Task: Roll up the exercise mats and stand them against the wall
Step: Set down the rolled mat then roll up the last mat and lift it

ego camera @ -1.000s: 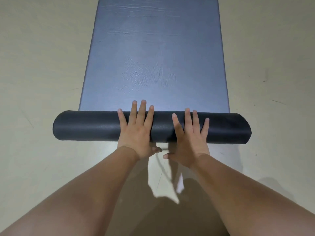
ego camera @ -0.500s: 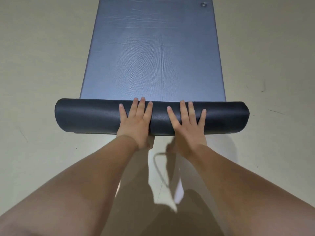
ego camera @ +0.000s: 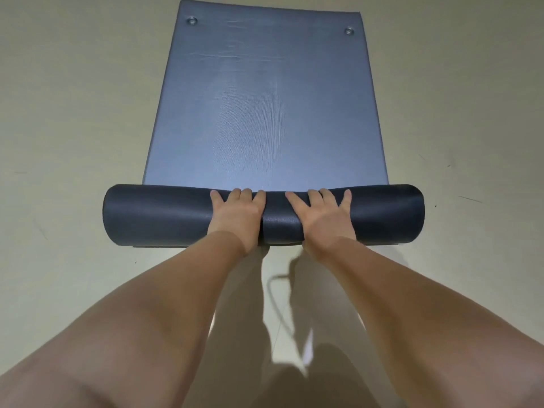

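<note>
Foam, by the look of it: the mat (ego camera: pixel 265 113) should be light and soft, springy enough to unwind if let go, with a matte skin that palms are unlikely to slip on. The best hold, I judge, is flat pressure on top of the roll (ego camera: pixel 159 214), perhaps with the hands wider apart so the ends wind evenly (the surface dents a little where it is pressed). The left hand (ego camera: pixel 235 219) and right hand (ego camera: pixel 326 219) lie side by side on the roll's middle, palms down. Their fingers (ego camera: pixel 216 197) are spread and draped over the crest, pressing rather than clasping; the thumbs are hidden. The mat is grey-blue with a faint sheen and a few creases near its far end, where two small round eyelets (ego camera: pixel 192 20) sit by the corners. Its near part is wound into a thick dark cylinder lying crosswise on the pale floor (ego camera: pixel 73 113), and the rest lies flat, stretching away from the person
</note>
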### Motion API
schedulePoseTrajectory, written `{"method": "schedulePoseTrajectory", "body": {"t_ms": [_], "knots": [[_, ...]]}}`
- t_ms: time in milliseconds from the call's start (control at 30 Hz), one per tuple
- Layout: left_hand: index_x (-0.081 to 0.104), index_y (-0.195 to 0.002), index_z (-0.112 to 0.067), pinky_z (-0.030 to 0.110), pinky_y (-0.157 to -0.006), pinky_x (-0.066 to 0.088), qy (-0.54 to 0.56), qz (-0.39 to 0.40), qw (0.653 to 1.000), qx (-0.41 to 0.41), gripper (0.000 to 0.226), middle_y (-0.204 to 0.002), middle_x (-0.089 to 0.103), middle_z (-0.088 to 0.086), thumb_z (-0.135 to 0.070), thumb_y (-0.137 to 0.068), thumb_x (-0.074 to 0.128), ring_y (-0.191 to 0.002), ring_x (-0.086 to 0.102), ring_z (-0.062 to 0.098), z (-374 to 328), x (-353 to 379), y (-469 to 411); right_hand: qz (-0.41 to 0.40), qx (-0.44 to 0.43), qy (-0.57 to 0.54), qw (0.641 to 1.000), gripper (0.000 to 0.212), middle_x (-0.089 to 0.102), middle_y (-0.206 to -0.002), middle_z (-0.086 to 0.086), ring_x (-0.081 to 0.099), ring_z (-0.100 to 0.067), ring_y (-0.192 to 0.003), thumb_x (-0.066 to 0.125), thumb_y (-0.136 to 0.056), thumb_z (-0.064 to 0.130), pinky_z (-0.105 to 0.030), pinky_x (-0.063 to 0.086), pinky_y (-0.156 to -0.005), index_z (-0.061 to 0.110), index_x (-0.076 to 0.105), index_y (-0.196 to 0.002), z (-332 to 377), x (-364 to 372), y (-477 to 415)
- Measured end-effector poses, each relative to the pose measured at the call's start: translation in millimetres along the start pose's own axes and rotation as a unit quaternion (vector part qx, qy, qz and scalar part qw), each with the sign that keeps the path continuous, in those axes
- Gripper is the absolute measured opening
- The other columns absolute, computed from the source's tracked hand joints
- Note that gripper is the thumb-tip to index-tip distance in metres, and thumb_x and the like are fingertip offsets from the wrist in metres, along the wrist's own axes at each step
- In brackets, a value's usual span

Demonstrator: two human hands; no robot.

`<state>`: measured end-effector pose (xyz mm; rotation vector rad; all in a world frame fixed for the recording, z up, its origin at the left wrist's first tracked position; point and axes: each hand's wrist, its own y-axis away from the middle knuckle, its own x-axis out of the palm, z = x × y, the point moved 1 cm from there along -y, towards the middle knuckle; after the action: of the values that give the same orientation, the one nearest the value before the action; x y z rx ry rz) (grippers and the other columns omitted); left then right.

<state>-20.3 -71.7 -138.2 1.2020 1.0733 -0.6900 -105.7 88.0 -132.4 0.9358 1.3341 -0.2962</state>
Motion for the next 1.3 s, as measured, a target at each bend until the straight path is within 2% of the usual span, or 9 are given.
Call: {"method": "schedulePoseTrajectory", "body": {"t_ms": [200,367,467,700,900,1000,1067,1167,1300], "knots": [[0.044,-0.121,-0.029,0.044,-0.086,0.037,0.023,0.158,0.986,0.043,0.070,-0.099,0.052,-0.006,-0.037,-0.062,0.082,-0.092,0.051,0.020,-5.3,-6.6,39.2,0.087,-0.030,-0.063,0.994,0.098,0.041,-0.150,-0.009,0.033,-0.033,-0.143,0.075,-0.085,0.030,-0.071,0.011,-0.120,0.042,0.011,-0.159,10.5,-2.7,50.9],[0.056,-0.116,-0.030,0.036,-0.081,0.046,0.099,0.283,0.952,0.067,0.073,-0.100,0.064,-0.011,-0.037,-0.054,0.094,-0.095,0.061,0.019,-0.4,-24.3,38.7,0.039,-0.019,-0.060,0.997,0.128,-0.018,-0.170,-0.012,-0.020,-0.037,-0.157,0.078,-0.079,0.057,-0.073,-0.014,-0.118,0.044,-0.023,-0.156,24.6,25.7,110.5],[0.060,-0.116,-0.028,0.033,-0.082,0.051,0.110,0.319,0.938,0.078,0.076,-0.105,0.069,-0.007,-0.037,-0.050,0.098,-0.100,0.065,0.020,-2.3,-27.4,32.0,0.056,0.014,-0.053,0.997,0.137,-0.026,-0.168,-0.013,-0.028,-0.041,-0.153,0.077,-0.072,0.072,-0.076,-0.015,-0.115,0.044,-0.029,-0.153,31.4,36.7,113.1],[0.027,-0.157,-0.034,0.055,-0.117,0.026,0.104,0.087,0.989,0.065,0.117,-0.157,0.038,-0.006,-0.060,-0.059,0.086,-0.143,0.037,0.024,18.2,-26.4,53.2,0.067,0.008,-0.056,0.996,0.123,0.004,-0.170,-0.014,0.002,-0.041,-0.156,0.076,-0.076,0.057,-0.075,0.003,-0.118,0.045,-0.015,-0.158,16.5,26.6,70.9],[0.067,-0.125,-0.016,0.050,-0.092,0.039,0.028,-0.237,0.959,0.151,0.053,-0.121,0.066,0.011,-0.028,-0.075,0.083,-0.105,0.061,0.038,17.0,-3.7,80.9,0.179,-0.010,-0.111,0.978,0.127,0.047,-0.144,0.001,0.044,-0.031,-0.133,0.088,-0.057,0.061,-0.062,0.030,-0.112,0.052,0.010,-0.157,-2.5,-21.9,17.1],[0.008,-0.162,-0.016,0.068,-0.115,0.008,-0.028,-0.082,0.993,0.084,0.109,-0.166,0.014,0.020,-0.060,-0.081,0.066,-0.148,0.016,0.049,-5.0,18.9,95.3,0.207,-0.005,-0.124,0.970,0.133,0.048,-0.145,0.006,0.047,-0.029,-0.133,0.092,-0.051,0.065,-0.056,0.034,-0.112,0.052,0.013,-0.157,-6.4,-36.1,0.8],[-0.038,-0.149,-0.016,0.073,-0.110,-0.015,-0.047,0.007,0.998,0.028,0.134,-0.162,-0.030,0.018,-0.076,-0.076,0.057,-0.147,-0.022,0.053,-16.4,32.1,99.3,0.180,-0.006,-0.108,0.978,0.133,0.041,-0.154,0.003,0.035,-0.031,-0.145,0.090,-0.054,0.067,-0.061,0.025,-0.118,0.050,0.010,-0.159,-3.3,-31.0,8.2],[-0.051,-0.138,-0.014,0.075,-0.109,-0.015,-0.054,-0.003,0.998,0.016,0.144,-0.155,-0.041,0.020,-0.075,-0.074,0.062,-0.142,-0.031,0.054,-21.0,37.4,91.2,0.109,-0.007,-0.086,0.990,0.126,0.010,-0.172,-0.006,0.000,-0.038,-0.159,0.081,-0.072,0.067,-0.070,0.004,-0.122,0.046,-0.005,-0.161,0.6,-19.7,29.5],[-0.039,-0.148,-0.017,0.072,-0.114,-0.009,-0.041,-0.022,0.999,0.013,0.152,-0.163,-0.029,0.016,-0.081,-0.063,0.069,-0.148,-0.024,0.049,-6.6,19.3,51.7,-0.026,0.001,-0.079,0.997,0.103,-0.015,-0.172,-0.011,-0.017,-0.039,-0.157,0.062,-0.095,0.057,-0.071,-0.004,-0.122,0.039,-0.015,-0.162,9.5,-13.0,52.8]]}}
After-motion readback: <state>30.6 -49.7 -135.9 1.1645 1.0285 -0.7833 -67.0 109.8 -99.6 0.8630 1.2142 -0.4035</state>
